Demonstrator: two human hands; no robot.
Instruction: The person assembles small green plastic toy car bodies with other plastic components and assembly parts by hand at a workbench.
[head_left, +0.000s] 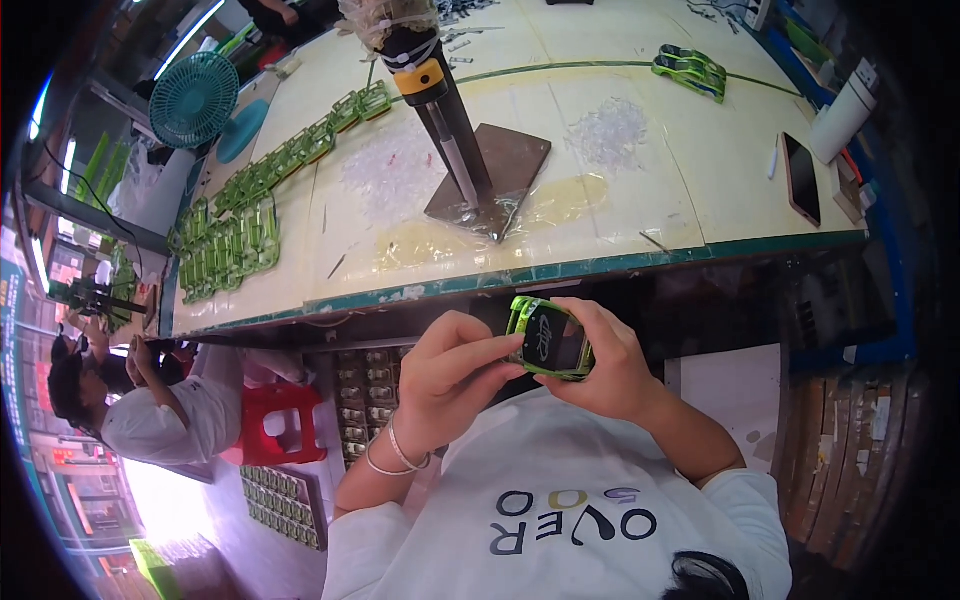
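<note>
Just in front of the table edge, a bright green toy car body shell [527, 312] with a black panel bearing a pale marking is held up at chest height. My right hand [617, 362] wraps round its right side, thumb below and fingers along the top. From the left, my left hand [440, 375] has its thumb and forefinger pinched at the shell's near left edge. Whether those fingertips hold a small piece as well, I cannot make out. The shell's underside is hidden.
A press-like stand [455, 150] rises from a brown plate [515, 160]. Rows of green shells [230, 250] line the table's left, near a teal fan [195, 100]. Clear plastic bits [610, 132], finished-looking car shells [690, 72] and a phone [801, 180] lie rightward. A co-worker [165, 420] sits left.
</note>
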